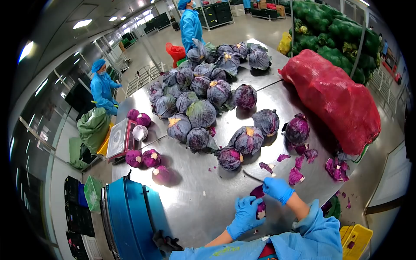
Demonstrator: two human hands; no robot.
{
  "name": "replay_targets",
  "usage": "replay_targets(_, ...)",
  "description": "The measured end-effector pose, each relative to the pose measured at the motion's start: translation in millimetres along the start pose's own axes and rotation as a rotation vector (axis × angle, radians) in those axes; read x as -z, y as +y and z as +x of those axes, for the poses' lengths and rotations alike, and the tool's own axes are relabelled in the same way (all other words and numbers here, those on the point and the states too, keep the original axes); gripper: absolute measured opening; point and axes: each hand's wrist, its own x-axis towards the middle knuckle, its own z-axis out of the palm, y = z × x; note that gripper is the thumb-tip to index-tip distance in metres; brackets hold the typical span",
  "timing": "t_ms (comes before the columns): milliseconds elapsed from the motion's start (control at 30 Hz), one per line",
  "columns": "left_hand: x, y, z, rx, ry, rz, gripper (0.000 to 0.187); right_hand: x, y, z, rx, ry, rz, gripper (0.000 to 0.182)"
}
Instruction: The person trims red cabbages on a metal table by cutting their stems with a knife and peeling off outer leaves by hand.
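My left hand (246, 216), in a blue glove, is wrapped round a small purple cabbage (261, 210) near the table's front edge. Just above and to the right, my right hand (278, 190), also gloved in blue, is closed on a knife (252, 176) whose thin dark blade points up and left. A loose purple leaf (257, 191) lies between the two hands. Beyond them sit whole red cabbages (247, 140) with outer leaves on, part of a large pile. Torn leaves (296, 176) are scattered to the right of my right hand.
Peeled cabbages (151, 158) stand at the left beside a scale (118, 138). A full red mesh sack (331, 97) lies on the table's right side. Blue bins (125, 212) stand at front left, a yellow crate (357, 238) at lower right. Two people in blue work beyond the table.
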Motion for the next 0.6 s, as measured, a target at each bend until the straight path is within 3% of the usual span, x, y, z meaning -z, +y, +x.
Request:
replay_targets(100, 4.7, -7.1, -14.9, -0.02, -0.132, -0.026, 0.083, -6.5, 29.8, -6.3, -0.119, 0.002, -0.059, 0.016)
replay_targets(233, -11.0, -42.3, -41.4, 0.065, 0.116, -0.346, 0.084, -13.0, 81.7, -45.0, -0.368, 0.14, -0.22, 0.021)
replay_targets(333, -7.3, -63.8, -51.2, 0.223, 0.054, -0.304, 0.096, 22.7, 74.6, -66.4, -0.626, 0.223, -0.256, 0.026)
replay_targets(433, 2.0, -76.6, -49.5, 0.285, -0.058, -0.239, 0.104, 29.4, 47.4, -71.8, -0.589, 0.338, 0.05, 0.029)
replay_targets(500, 9.9, -73.3, -43.7, 0.32, -0.152, -0.221, 0.104, 3.2, 31.9, -71.2, -0.569, 0.2, 0.417, 0.038)
replay_targets(567, 13.0, -68.7, -35.6, 0.506, -0.153, -0.452, 0.1, -22.2, -1.2, -65.6, -0.603, -0.098, 0.734, 0.054)
replay_targets(600, 11.9, -65.3, -33.9, 0.606, -0.16, -0.571, 0.098, -25.3, -23.8, -59.4, -0.645, -0.225, 0.716, 0.059)
